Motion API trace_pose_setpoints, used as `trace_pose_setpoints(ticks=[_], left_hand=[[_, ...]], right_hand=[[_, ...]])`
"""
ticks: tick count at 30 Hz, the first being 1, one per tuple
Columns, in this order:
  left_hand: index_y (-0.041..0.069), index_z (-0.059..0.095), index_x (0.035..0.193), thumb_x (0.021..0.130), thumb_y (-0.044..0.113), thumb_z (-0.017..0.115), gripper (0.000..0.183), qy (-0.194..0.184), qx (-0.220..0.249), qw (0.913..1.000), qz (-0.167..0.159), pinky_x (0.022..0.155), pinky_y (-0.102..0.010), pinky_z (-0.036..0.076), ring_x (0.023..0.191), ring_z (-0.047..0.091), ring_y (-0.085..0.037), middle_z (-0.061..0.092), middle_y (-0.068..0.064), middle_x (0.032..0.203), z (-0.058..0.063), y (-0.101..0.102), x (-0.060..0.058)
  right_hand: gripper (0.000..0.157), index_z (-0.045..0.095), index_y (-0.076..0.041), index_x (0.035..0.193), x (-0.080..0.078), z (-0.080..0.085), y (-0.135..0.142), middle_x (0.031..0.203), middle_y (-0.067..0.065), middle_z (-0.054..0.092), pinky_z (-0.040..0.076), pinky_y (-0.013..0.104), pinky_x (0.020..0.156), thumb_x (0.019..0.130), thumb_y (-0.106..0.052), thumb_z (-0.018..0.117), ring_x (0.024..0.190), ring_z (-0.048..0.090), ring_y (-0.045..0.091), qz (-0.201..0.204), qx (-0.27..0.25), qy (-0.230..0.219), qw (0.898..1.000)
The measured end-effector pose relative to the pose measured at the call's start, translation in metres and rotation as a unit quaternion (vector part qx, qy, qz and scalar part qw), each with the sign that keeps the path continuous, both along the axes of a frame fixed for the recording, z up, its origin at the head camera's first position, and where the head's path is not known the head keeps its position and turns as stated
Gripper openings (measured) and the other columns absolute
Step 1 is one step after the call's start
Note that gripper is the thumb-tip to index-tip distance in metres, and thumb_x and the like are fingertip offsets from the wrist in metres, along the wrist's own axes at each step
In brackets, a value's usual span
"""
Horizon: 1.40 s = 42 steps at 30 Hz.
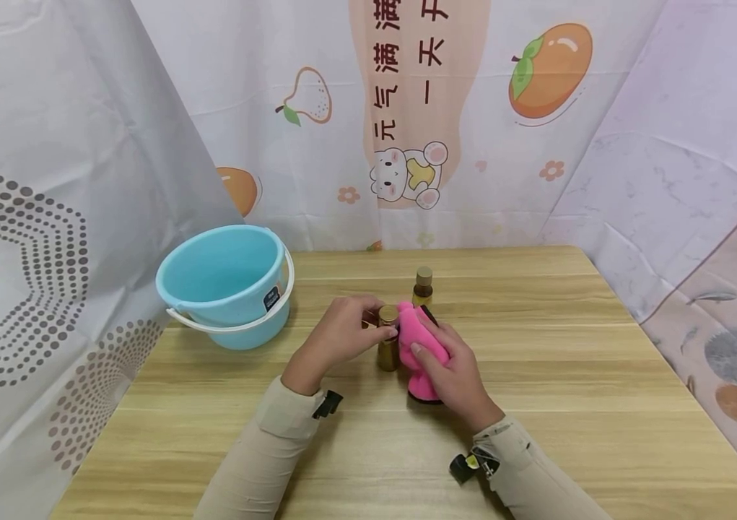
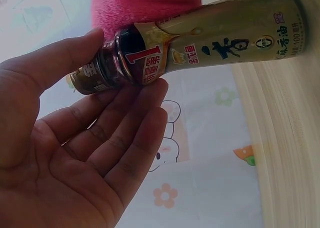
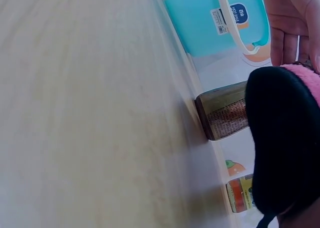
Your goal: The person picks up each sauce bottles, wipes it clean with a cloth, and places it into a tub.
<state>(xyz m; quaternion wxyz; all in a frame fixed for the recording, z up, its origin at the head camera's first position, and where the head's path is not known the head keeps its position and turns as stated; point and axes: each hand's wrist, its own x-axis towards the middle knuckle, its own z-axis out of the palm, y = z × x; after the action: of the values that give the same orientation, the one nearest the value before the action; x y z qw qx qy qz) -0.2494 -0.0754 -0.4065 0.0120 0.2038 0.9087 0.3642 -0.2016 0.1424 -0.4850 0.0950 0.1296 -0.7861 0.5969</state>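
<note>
Between thumb and fingers, my left hand (image 1: 338, 334) holds a dark sesame oil bottle (image 1: 388, 355) by its neck, just below the cap. The bottle stands upright on the table; its printed label (image 2: 225, 46) shows in the left wrist view. My right hand (image 1: 458, 375) grips a fuzzy pink cloth (image 1: 421, 350) with a black backing (image 3: 285, 138). The pink cloth is right beside the bottle's upper part; whether it touches is unclear. Behind the cloth stands a second bottle (image 1: 423, 289), with a gold-brown cap, its lower part hidden.
A light blue bucket (image 1: 245, 321) with a white handle stands at the back left of the wooden table (image 1: 569, 375). A printed white curtain (image 1: 316, 166) hangs along the table's back edge, with more sheets at both sides.
</note>
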Motion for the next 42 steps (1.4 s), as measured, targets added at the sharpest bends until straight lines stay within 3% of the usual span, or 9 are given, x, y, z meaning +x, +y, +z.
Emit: trace_pose_setpoints(ticks=[8, 14, 26, 35, 42], left_hand=[[0.015, 0.074, 0.117, 0.09, 0.034, 0.082, 0.033, -0.004, -0.004, 1.0, 0.002, 0.087, -0.038, 0.061, 0.099, 0.071, -0.016, 0.075, 0.002, 0.101, 0.001, 0.0, 0.001], [0.015, 0.075, 0.119, 0.09, 0.035, 0.082, 0.035, -0.006, -0.012, 0.9999, 0.007, 0.087, -0.037, 0.06, 0.099, 0.071, -0.015, 0.076, 0.002, 0.102, 0.001, 0.001, 0.001], [0.016, 0.075, 0.117, 0.09, 0.035, 0.082, 0.033, 0.003, -0.015, 0.9999, 0.001, 0.086, -0.037, 0.06, 0.098, 0.07, -0.014, 0.075, 0.003, 0.102, 0.0, 0.001, 0.0], [0.016, 0.072, 0.126, 0.088, 0.043, 0.082, 0.048, 0.01, -0.033, 0.9993, 0.01, 0.088, -0.038, 0.06, 0.104, 0.069, -0.015, 0.075, 0.002, 0.114, 0.003, 0.0, 0.002], [0.017, 0.072, 0.116, 0.086, 0.043, 0.084, 0.041, 0.02, -0.02, 0.9993, 0.025, 0.081, -0.035, 0.059, 0.095, 0.069, -0.011, 0.074, 0.006, 0.101, 0.004, 0.001, 0.002]], right_hand=[[0.046, 0.063, -0.026, 0.143, -0.002, -0.008, 0.001, 0.123, 0.005, 0.065, 0.06, 0.028, 0.07, 0.098, -0.027, 0.073, 0.095, 0.063, 0.022, -0.012, 0.015, -0.032, 0.999], [0.048, 0.063, -0.028, 0.143, -0.003, -0.009, 0.002, 0.115, 0.004, 0.065, 0.058, 0.03, 0.068, 0.097, -0.035, 0.074, 0.09, 0.062, 0.022, -0.013, 0.044, -0.052, 0.998], [0.052, 0.059, -0.029, 0.147, -0.005, -0.013, 0.004, 0.121, 0.005, 0.066, 0.056, 0.031, 0.073, 0.097, -0.034, 0.073, 0.092, 0.062, 0.02, -0.017, 0.104, -0.095, 0.99], [0.054, 0.057, -0.03, 0.149, -0.005, -0.013, 0.004, 0.121, 0.006, 0.066, 0.054, 0.033, 0.074, 0.097, -0.035, 0.072, 0.092, 0.061, 0.021, -0.024, 0.124, -0.119, 0.985], [0.054, 0.057, -0.03, 0.149, -0.007, -0.016, 0.004, 0.121, 0.005, 0.066, 0.054, 0.032, 0.075, 0.097, -0.035, 0.072, 0.093, 0.061, 0.021, -0.026, 0.124, -0.117, 0.985]])
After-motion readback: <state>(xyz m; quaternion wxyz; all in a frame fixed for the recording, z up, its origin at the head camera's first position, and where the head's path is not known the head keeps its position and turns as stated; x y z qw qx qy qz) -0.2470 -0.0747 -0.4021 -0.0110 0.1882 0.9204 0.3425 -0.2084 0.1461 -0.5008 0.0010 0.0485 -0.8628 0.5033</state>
